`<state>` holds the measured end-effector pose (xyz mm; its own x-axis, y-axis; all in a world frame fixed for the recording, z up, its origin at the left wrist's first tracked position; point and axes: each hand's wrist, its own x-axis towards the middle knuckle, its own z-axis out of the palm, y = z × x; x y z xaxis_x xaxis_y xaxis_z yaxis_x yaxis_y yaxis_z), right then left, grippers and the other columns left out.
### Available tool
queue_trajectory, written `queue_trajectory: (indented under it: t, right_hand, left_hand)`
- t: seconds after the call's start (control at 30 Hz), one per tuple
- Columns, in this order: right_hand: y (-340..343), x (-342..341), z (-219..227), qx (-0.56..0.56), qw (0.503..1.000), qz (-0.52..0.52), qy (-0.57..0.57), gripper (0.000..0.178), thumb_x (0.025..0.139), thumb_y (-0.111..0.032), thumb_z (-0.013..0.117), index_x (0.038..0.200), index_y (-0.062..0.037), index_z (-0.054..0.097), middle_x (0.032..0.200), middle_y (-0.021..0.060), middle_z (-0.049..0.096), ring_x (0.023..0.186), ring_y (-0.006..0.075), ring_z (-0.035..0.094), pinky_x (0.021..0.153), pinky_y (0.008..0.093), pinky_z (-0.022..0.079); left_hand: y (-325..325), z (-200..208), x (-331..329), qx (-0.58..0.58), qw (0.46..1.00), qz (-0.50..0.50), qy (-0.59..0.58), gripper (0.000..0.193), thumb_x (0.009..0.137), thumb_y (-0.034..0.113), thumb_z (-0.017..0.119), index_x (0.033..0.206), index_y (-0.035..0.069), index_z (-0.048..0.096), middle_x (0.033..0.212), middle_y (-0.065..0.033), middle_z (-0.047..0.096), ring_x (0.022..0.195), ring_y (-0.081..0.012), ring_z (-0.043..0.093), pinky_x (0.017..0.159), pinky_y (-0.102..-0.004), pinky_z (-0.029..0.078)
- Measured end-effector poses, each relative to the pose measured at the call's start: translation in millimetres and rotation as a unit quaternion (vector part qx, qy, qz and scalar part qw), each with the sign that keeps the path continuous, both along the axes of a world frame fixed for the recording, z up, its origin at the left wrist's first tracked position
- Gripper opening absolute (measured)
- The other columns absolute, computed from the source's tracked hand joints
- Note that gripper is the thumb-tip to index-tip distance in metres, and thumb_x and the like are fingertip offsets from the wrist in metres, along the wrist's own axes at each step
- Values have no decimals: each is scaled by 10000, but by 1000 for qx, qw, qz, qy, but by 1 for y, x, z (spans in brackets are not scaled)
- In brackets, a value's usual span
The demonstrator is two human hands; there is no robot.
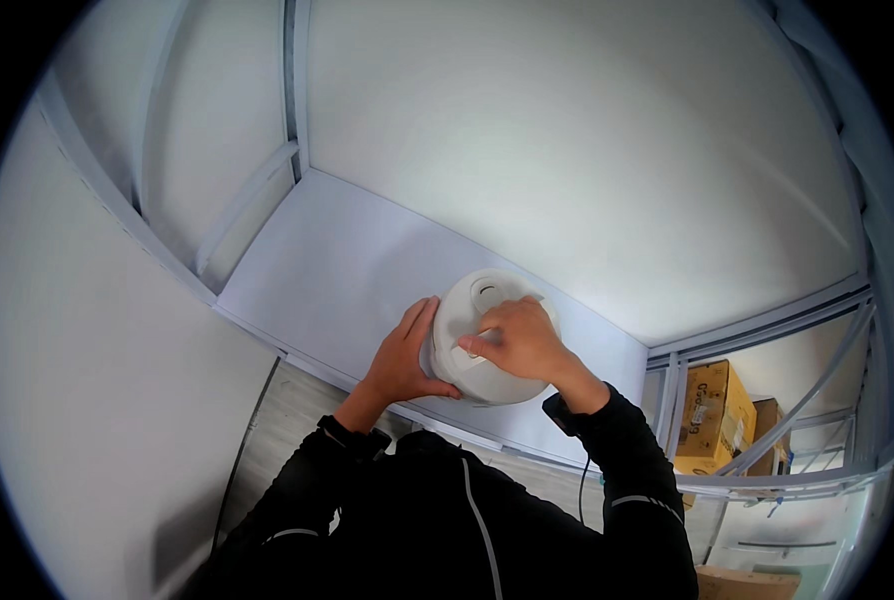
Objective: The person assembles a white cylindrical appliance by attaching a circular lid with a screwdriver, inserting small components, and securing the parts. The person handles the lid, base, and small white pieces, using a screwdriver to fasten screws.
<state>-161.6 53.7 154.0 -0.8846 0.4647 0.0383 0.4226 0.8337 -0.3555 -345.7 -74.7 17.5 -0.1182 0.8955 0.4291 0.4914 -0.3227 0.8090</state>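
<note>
A round white appliance with a small vent in its top, much like a rice cooker (502,388), stands on the pale table. My left hand (403,355) rests against its left side, fingers stretched and thumb spread apart along the curved wall. Over the lid lies my right hand (522,340), its fingers curled in and its thumb pointing left. A pale flat patch on the lid shows just below that thumb. What the right fingers close on is hidden beneath the hand.
The pale table (337,250) runs along a white back wall and is framed by grey metal bars (295,90). To the right, beyond the frame, stand a yellow cardboard box (707,415) and a brown box (767,435). A thin dark cable (582,490) hangs by my right sleeve.
</note>
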Motion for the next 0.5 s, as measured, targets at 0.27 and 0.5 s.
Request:
queue_trajectory:
  t: [0.27, 0.5]
  right_hand:
    - [13, 4, 21, -119, 991, -33, 56, 312, 914, -335, 810, 793, -58, 735, 718, 120, 660, 667, 270, 615, 644, 370, 461]
    - [33, 21, 29, -272, 951, -100, 103, 325, 969, -289, 748, 809, -18, 667, 733, 5, 586, 689, 121, 531, 641, 313, 436]
  left_hand:
    - [0, 0, -4, 19, 1000, 13, 21, 1374, 552, 624, 973, 1586, -38, 358, 1578, -274, 438, 1434, -449, 481, 1156, -479, 453]
    - [-2, 3, -5, 66, 998, 10, 23, 1160, 647, 591, 950, 1536, 18, 475, 1571, -263, 457, 1395, -457, 522, 1141, -485, 462]
